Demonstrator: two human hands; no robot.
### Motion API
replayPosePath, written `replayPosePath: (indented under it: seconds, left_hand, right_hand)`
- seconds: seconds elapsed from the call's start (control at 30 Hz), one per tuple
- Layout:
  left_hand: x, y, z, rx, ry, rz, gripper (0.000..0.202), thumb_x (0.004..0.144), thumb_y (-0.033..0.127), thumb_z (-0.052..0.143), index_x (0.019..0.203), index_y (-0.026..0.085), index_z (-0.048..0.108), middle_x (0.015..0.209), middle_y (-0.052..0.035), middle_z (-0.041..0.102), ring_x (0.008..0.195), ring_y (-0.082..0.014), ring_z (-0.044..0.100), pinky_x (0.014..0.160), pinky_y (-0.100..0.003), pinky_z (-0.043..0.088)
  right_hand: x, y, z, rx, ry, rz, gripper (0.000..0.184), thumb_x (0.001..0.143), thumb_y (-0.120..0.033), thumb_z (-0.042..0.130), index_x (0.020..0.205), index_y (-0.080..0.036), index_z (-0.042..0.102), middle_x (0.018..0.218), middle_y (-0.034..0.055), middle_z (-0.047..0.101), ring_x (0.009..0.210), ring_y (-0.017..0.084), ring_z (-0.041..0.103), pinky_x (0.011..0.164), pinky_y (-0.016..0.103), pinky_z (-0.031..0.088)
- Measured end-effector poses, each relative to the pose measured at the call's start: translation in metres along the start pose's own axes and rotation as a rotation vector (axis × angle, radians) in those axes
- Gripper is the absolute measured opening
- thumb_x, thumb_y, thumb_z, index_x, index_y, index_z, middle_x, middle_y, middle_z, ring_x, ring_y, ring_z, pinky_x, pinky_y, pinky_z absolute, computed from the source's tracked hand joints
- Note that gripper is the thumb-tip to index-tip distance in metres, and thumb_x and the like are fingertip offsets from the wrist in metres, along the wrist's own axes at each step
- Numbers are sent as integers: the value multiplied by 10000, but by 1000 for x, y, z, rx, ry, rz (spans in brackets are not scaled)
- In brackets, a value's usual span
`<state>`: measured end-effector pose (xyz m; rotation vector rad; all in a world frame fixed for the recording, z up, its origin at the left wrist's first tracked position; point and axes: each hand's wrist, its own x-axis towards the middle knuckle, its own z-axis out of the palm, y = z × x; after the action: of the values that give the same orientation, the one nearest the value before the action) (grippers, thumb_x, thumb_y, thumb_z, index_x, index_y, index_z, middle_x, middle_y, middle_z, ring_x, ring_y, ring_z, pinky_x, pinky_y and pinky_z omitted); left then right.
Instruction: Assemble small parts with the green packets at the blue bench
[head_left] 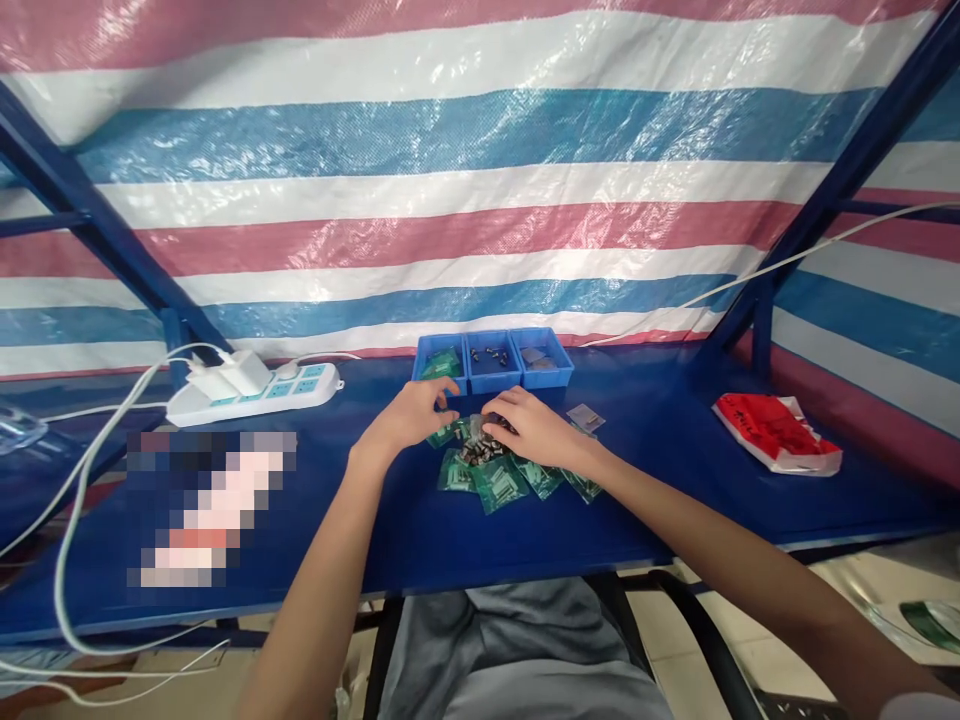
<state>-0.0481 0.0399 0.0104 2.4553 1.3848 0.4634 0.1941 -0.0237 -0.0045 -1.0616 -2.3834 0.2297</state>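
Observation:
My left hand (412,412) hovers at the left of a pile of small metal parts (480,450), its fingers bent and the thumb apart from them; nothing shows between them. At the pile's right edge my right hand (529,425) reaches over, fingers curved and thumb apart, touching or nearly touching the parts. Around the pile lie several small green-printed clear bags (499,485) with slim pieces inside. Behind stand three joined blue bins: the left bin (420,372) has green bags, the middle bin (495,382) a few small metal parts, the right bin (551,378) flat clear packets.
A small clear packet (586,418) lies right of the pile. On the blue table (645,500), a white power strip (300,395) with plugged chargers stands back left, its cables (64,570) looping down. A red and white package (780,435) sits at right. Striped sheeting (480,190) hangs behind.

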Motion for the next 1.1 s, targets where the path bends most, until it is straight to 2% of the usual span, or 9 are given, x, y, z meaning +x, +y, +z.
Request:
replayPosePath:
  seconds: [0.17, 0.27, 0.47, 0.63, 0.73, 0.8, 0.9, 1.0, 1.1]
  left_hand:
    - [-5, 2, 4, 21, 25, -15, 407, 755, 315, 734, 1154, 247, 696, 1038, -79, 721, 936, -258, 681, 756, -303, 508]
    - [-12, 5, 0, 69, 69, -98, 407, 743, 350, 767, 1131, 248, 696, 1081, -104, 720, 983, -294, 682, 763, -323, 506]
    - [-19, 9, 0, 195, 66, -307, 321, 717, 441, 773, 924, 211, 688, 949, -134, 727, 861, -310, 707, 627, -299, 453]
    - [-16, -5, 4, 64, 5, -298, 367, 707, 549, 754, 716, 213, 606, 712, -78, 680, 668, -254, 675, 548, -285, 387]
    - [-18, -7, 1, 62, 37, -267, 312, 706, 471, 755, 729, 222, 569, 677, -39, 647, 622, -221, 635, 540, -281, 359]
    - [-20, -5, 0, 41, 92, -253, 224, 730, 371, 722, 817, 225, 574, 677, -7, 630, 601, -190, 609, 554, -270, 363]
    - [-24, 0, 2, -112, 214, -197, 201, 803, 320, 650, 959, 227, 564, 720, 27, 635, 593, -141, 584, 607, -249, 406]
    - [-30, 1, 10, -279, 274, -136, 221, 858, 383, 624, 987, 222, 543, 726, 42, 623, 609, -122, 565, 632, -235, 429]
    - [-35, 0, 19, -341, 264, -146, 246, 884, 404, 614, 1036, 219, 559, 747, 43, 621, 603, -112, 542, 624, -230, 430]
  right_hand:
    - [-2, 1, 4, 2, -31, 0, 241, 1054, -341, 470, 1111, -202, 658, 1063, 122, 682, 1081, 293, 576, 889, 441, 491]
    - [-2, 2, 7, 9, -21, 9, 233, 1052, -317, 471, 1114, -195, 660, 1078, 130, 682, 1082, 292, 573, 880, 438, 499]
    - [-2, 3, 11, 40, 47, 44, 259, 1050, -342, 469, 1173, -198, 646, 1137, 137, 669, 1102, 295, 582, 886, 443, 510]
    - [1, 8, 18, 50, 39, 44, 242, 1044, -327, 471, 1139, -202, 654, 1116, 133, 676, 1072, 291, 585, 881, 445, 504]
    - [2, 10, 15, 16, 17, 33, 243, 1045, -312, 464, 1120, -192, 662, 1089, 136, 683, 1054, 293, 595, 893, 450, 497]
    - [-5, 4, 2, -22, 36, 45, 242, 1029, -333, 504, 1132, -188, 668, 1101, 147, 687, 1074, 316, 600, 897, 464, 495]
    - [-31, -26, -34, -28, 270, 190, 281, 979, -424, 602, 1150, -213, 675, 1147, 146, 694, 1089, 337, 618, 884, 458, 505]
    - [-61, -72, -61, 40, 832, 516, 253, 1046, -364, 461, 1136, -226, 653, 958, 92, 709, 860, 246, 667, 786, 387, 524]
    - [-85, -103, -55, 115, 890, 535, 172, 1014, -314, 526, 1074, -235, 667, 960, 88, 711, 830, 231, 671, 754, 362, 528]
